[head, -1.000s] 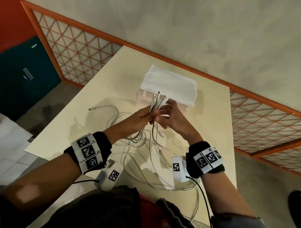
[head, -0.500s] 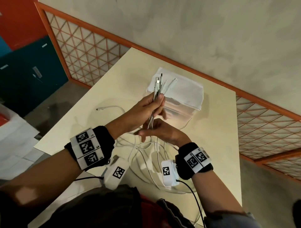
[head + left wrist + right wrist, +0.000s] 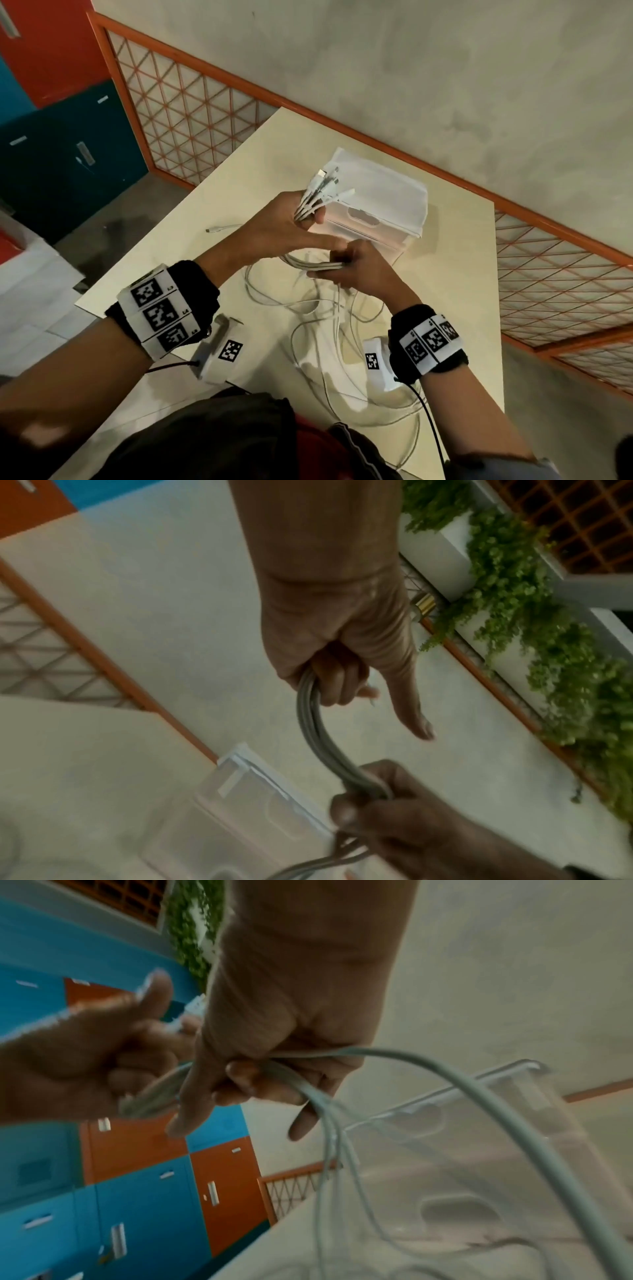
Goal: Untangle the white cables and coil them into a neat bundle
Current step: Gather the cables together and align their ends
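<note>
Several white cables (image 3: 318, 308) trail in loose loops over the cream table (image 3: 267, 164). My left hand (image 3: 291, 222) grips them as one bunch just below their plug ends (image 3: 325, 186), which fan out above my fist. In the left wrist view the bunch (image 3: 318, 739) curves from my left hand (image 3: 339, 669) down into my right hand (image 3: 383, 813). My right hand (image 3: 356, 267) grips the same bunch lower down, close under the left. In the right wrist view the cables (image 3: 342, 1118) spill from my right hand's fingers (image 3: 260, 1085) towards the table.
A clear plastic box with a white lid (image 3: 376, 192) stands on the table just behind my hands. One loose plug end (image 3: 219, 229) lies at the table's left. An orange lattice railing (image 3: 191, 113) and blue and orange cabinets (image 3: 61, 161) stand beyond the table's left edge.
My left hand has stayed raised with the plug ends. My right hand has slid along the bunch and now holds it sideways, bending the cables into a curve under the left hand.
</note>
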Available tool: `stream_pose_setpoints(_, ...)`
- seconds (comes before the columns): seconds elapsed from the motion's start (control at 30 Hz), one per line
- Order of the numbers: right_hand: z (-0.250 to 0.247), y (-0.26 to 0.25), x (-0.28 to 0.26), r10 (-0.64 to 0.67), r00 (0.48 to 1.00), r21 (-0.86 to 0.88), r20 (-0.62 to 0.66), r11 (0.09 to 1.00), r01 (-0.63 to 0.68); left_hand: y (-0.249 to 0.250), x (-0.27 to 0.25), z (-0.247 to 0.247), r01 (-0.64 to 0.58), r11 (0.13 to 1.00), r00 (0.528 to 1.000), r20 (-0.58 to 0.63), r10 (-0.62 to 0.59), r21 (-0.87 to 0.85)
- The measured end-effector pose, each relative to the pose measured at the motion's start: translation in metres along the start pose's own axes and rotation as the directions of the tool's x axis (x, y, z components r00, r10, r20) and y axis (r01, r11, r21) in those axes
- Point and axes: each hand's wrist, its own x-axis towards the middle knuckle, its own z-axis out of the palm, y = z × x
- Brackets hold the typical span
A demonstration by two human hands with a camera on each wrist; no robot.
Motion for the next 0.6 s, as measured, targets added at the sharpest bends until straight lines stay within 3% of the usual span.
stream_pose_setpoints(0.13, -0.005, -0.011, 0.004, -0.163, 0.986, -0.075, -0.029, 0.984, 0.16, -0.006, -0.001, -0.005, 0.074, 0.953, 0.989, 0.098, -0.107, 0.294)
stream_pose_setpoints(0.27, -0.014, -0.014, 0.003, -0.137, 0.99, 0.017, 0.044, 0.991, 0.136, -0.015, 0.003, -0.005, 0.143, 0.89, 0.973, 0.103, -0.206, 0.434)
stream_pose_setpoints(0.37, -0.021, -0.008, -0.001, -0.052, 0.998, 0.066, 0.041, 0.997, 0.049, -0.017, 0.004, -0.01, 0.07, 0.832, 0.985, 0.095, -0.146, 0.551)
stream_pose_setpoints(0.47, -0.033, 0.012, -0.004, 0.043, 0.999, 0.101, -0.027, 0.994, -0.041, -0.019, 0.005, -0.025, 0.065, 0.86, 0.998, -0.049, -0.046, 0.506)
stream_pose_setpoints(0.6, -0.037, 0.041, -0.009, 0.105, 0.994, 0.18, -0.009, 0.978, -0.102, -0.018, 0.006, -0.032, 0.058, 0.924, 0.983, -0.182, 0.013, 0.379)
